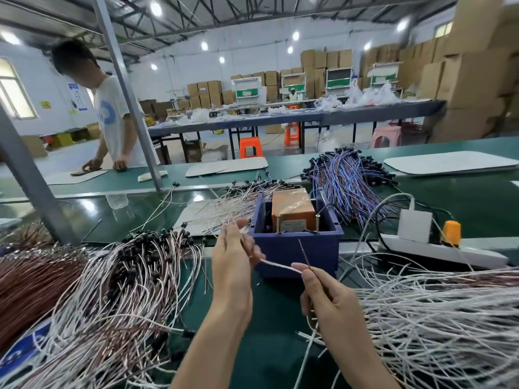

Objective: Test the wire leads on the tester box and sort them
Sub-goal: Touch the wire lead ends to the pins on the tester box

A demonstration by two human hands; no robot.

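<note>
The tester box is a blue bin holding an orange unit, with two upright screws at its front edge. In front of it my left hand and my right hand pinch one white wire lead between them. From my right fingertips the lead's bare brown end sticks up, short of the screws. A pile of white leads with black caps lies at the left. A big heap of plain white leads spreads at the right.
Blue and brown leads lie behind the box. A white power strip with an orange plug sits right of it. Brown wires lie far left. A grey post rises at left. A person stands across the green belt.
</note>
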